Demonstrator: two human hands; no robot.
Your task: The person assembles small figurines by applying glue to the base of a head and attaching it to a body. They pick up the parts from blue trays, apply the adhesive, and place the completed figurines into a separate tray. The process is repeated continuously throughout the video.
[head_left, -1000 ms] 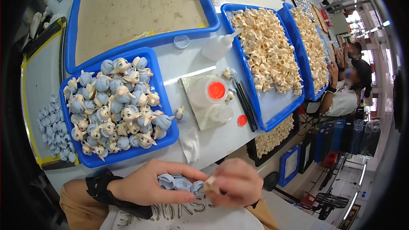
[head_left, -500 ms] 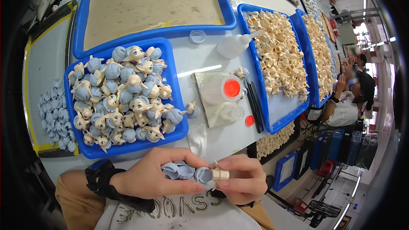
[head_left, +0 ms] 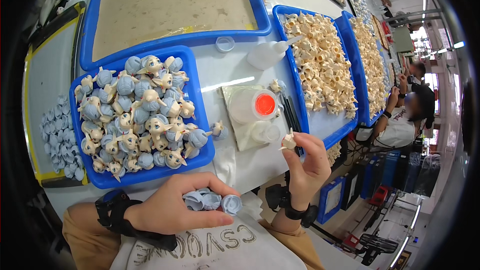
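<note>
In my left hand (head_left: 167, 207), low in the middle, several blue-grey hair pieces (head_left: 206, 199) of small dolls are held, one hollow piece between thumb and index finger. My right hand (head_left: 309, 165) is raised over the table's front edge, apart from the left. Its thumb and fingertips pinch a small cream doll head (head_left: 288, 141) with pointed ears. Left of centre, a blue tray (head_left: 145, 179) is heaped with cream doll heads wearing blue-grey hair. Beside that tray lies a single such head (head_left: 219, 130).
An open jar of red contents (head_left: 245, 106) and a small clear cup (head_left: 265, 132) stand on a pad (head_left: 235, 130). Behind are a squeeze bottle (head_left: 266, 55) and large tray (head_left: 170, 5). Cream parts fill a right-hand tray (head_left: 327, 126). Loose hair pieces (head_left: 62, 140) lie left; a co-worker (head_left: 407, 120) sits right.
My hands have moved apart. The right hand has carried the doll head up and away to the right, out of contact with the hair pieces; the left keeps holding them.
</note>
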